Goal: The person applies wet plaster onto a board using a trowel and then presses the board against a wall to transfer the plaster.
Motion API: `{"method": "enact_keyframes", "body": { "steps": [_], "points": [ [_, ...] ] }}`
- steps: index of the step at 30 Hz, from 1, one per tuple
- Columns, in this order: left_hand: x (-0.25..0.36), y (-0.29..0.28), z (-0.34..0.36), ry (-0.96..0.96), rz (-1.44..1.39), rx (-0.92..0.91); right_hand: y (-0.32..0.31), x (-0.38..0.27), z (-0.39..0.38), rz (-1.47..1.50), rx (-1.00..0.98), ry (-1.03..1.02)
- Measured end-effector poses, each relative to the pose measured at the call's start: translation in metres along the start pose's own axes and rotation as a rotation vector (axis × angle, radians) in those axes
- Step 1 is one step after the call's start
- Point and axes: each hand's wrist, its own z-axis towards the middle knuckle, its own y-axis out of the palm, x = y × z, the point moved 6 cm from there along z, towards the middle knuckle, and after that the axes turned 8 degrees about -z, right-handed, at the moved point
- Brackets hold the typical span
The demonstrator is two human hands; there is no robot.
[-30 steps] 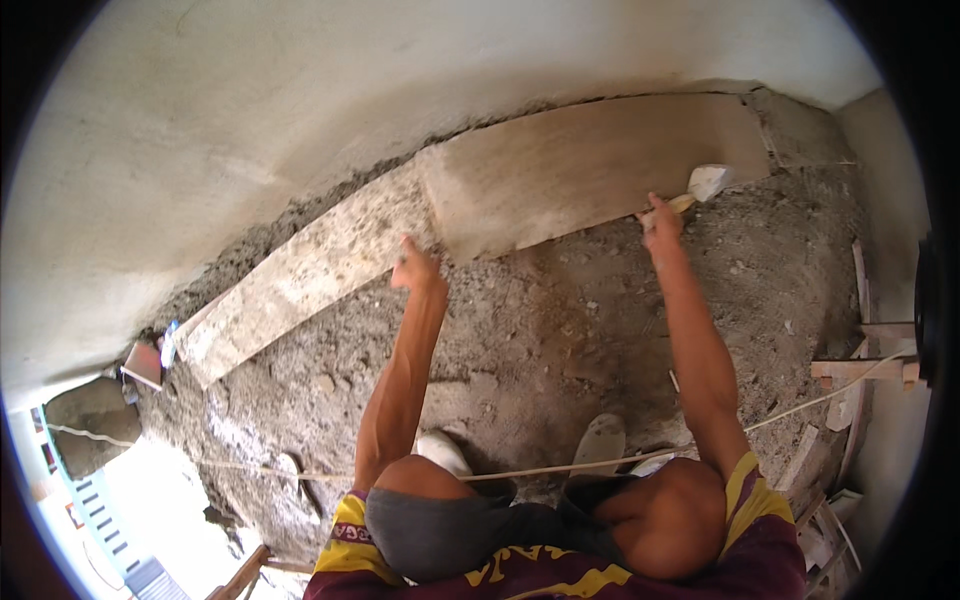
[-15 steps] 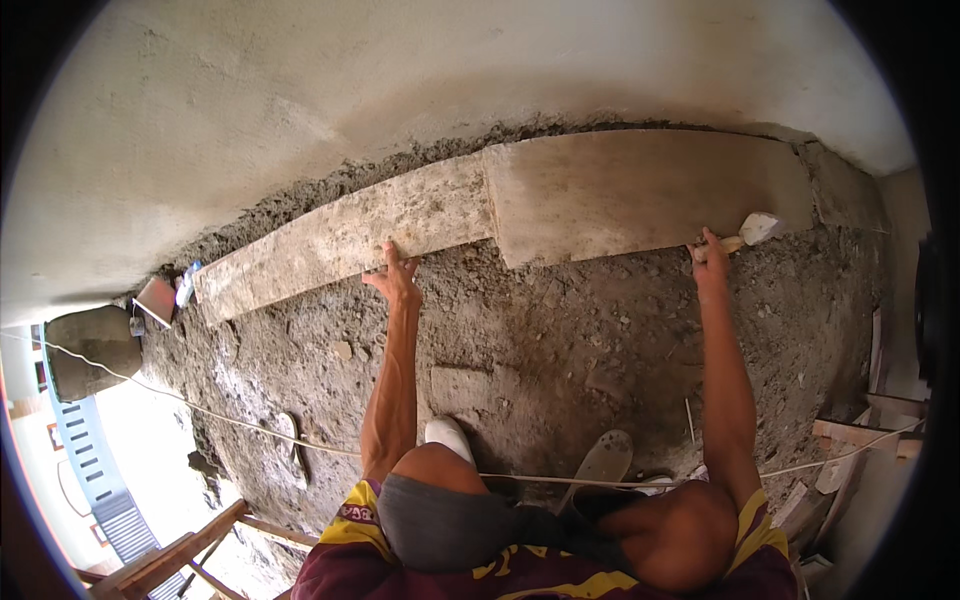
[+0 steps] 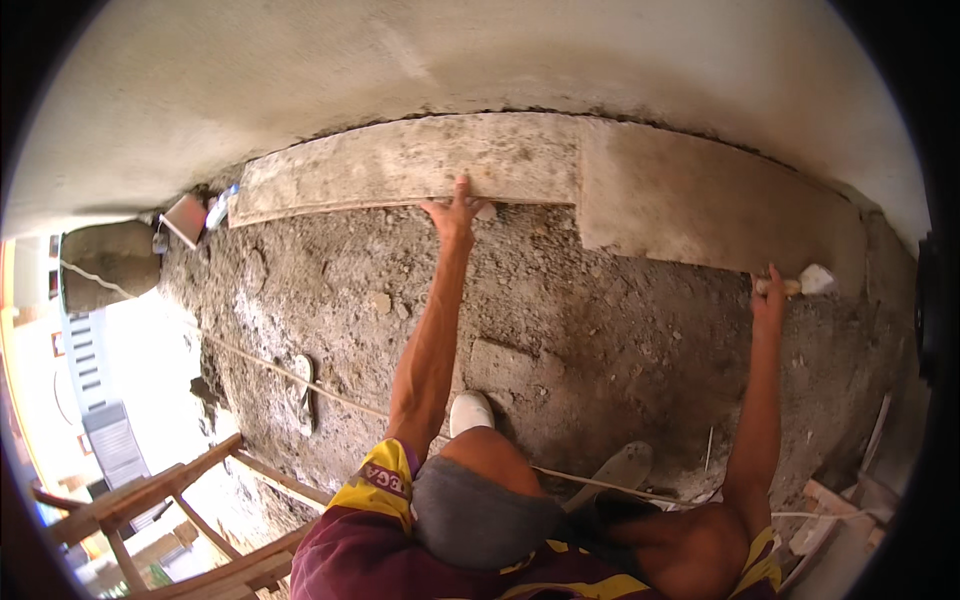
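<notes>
Two bare hands reach forward to a long, flat board (image 3: 560, 175) that lies along the foot of a pale plastered wall (image 3: 450, 60). The board shows two tones, a mottled grey stretch on the left and a smoother brown stretch on the right, and it rests on rough, stony ground (image 3: 560, 300). The left hand (image 3: 455, 212) lies on the near edge of the grey stretch, fingers spread and pressed flat against the board's lower margin. The right hand (image 3: 770, 292) sits at the near edge of the brown stretch, close to the board's right end, its fingers curled around a small tool with a pale wooden handle and a whitish head (image 3: 805, 282); what kind of tool it is cannot be told. Both forearms run up from the lower edge, well apart. Below them appear the person's bent knees, maroon-and-yellow shorts (image 3: 400, 530) and a white shoe (image 3: 470, 410). A taut string (image 3: 300, 375) crosses the ground from left to right, passing a worn sandal (image 3: 302, 392). A second sandal (image 3: 625, 468) lies near the right knee. Wooden scaffold poles (image 3: 170, 490) stand at lower left.
</notes>
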Motion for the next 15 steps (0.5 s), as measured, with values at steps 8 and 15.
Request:
{"method": "enact_keyframes", "body": {
  "steps": [8, 15],
  "points": [
    [-0.034, 0.063, -0.087, -0.188, 0.211, 0.011, -0.024, 0.008, -0.003, 0.275, 0.104, 0.082],
    [-0.101, 0.178, -0.170, -0.245, 0.643, -0.373, 0.063, 0.010, -0.048, 0.223, 0.390, 0.168]
  ]
}}
